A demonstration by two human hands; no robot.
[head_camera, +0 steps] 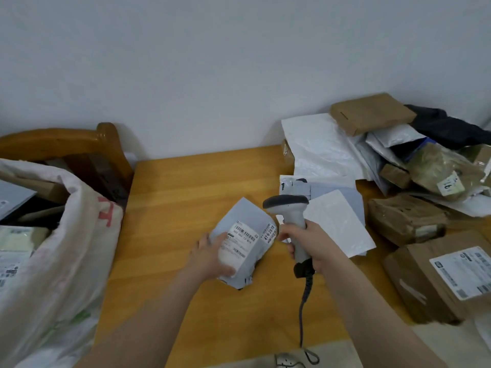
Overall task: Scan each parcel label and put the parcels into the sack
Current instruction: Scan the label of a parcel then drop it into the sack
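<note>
A person at a wooden table [172,195] holds a grey parcel [244,211] in the left hand [210,258], with the thumb pressed on its near end and the fingers curled beneath. The parcel is lifted just above the tabletop near the middle, and its white label [252,235] faces up with the barcode in plain sight. The right hand [313,243] is wrapped round the handle of a scanner [288,205], fingers closed tight on the grip. The scanner's dark head sits just above the parcel's right edge. Its coiled cable [301,314] hangs down toward the table's near edge.

The sack [74,235] stands at the left of the table, well apart from the held parcel. Its mouth is open and other parcels show inside. A wooden chair [66,144] rises behind it. To the right, a heap [318,150] of white mailers and brown cartons covers the table's far corner, and a labelled box [425,282] lies nearer.
</note>
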